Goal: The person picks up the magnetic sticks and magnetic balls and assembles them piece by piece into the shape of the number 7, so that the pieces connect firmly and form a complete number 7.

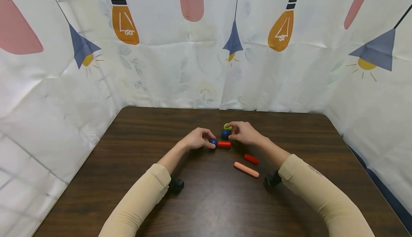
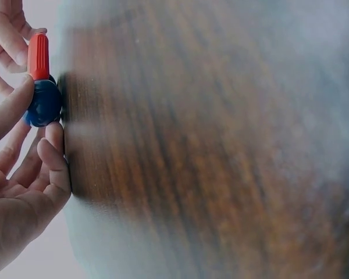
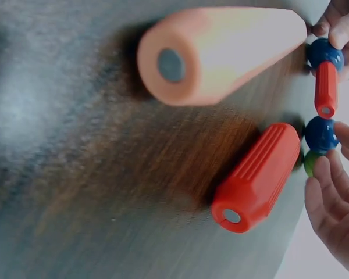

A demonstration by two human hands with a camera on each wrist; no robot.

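Observation:
Between thumb and fingers my left hand [image 1: 197, 139] pinches a glossy blue ball [image 2: 45, 103]. A short ribbed red magnetic rod [image 1: 224, 144] extends from that ball toward the right, its far end showing a grey metal disc. My right hand [image 1: 245, 132] holds a second blue ball [image 3: 321, 135], thumb against it and fingers bent around its far side. A curved green piece [image 1: 227, 126] adjoins this ball, partly hidden by the fingers. The second ball lies close to the free end of the red rod; whether they touch I cannot tell.
On the brown table [image 1: 206, 201], nearer me than the right hand, lie another red magnetic rod [image 1: 251, 159] and a longer peach rod [image 1: 246, 169] with a metal disc in its end. A patterned white curtain [image 1: 180, 76] hangs behind the far edge.

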